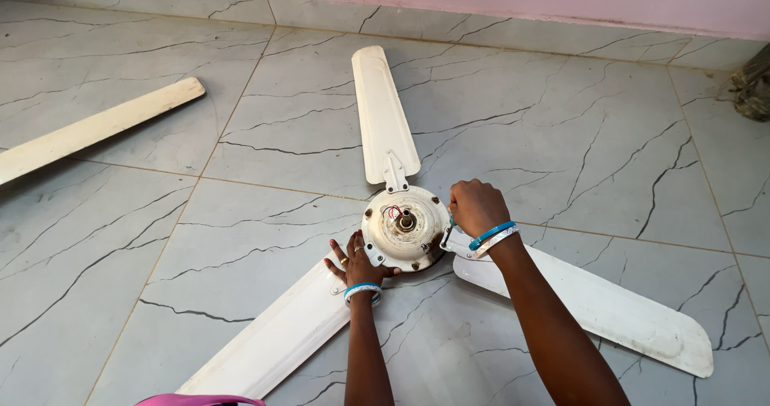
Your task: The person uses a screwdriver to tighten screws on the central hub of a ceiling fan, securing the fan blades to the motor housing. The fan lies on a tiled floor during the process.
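A cream ceiling fan lies on the tiled floor, its round motor hub (403,228) in the middle with red and white wires showing at the shaft. Three blades spread from it: one toward the wall (382,113), one to the lower left (273,342), one to the lower right (593,306). My left hand (355,263) rests flat against the hub's lower left edge, over the root of the lower-left blade. My right hand (476,207) is closed at the hub's right side where the right blade's bracket joins; a small tool seems to be in its grip, mostly hidden.
A separate loose fan blade (96,127) lies on the floor at the left. A pink wall runs along the top. A dark bundle (754,85) sits at the right edge. A pink object (200,399) shows at the bottom edge.
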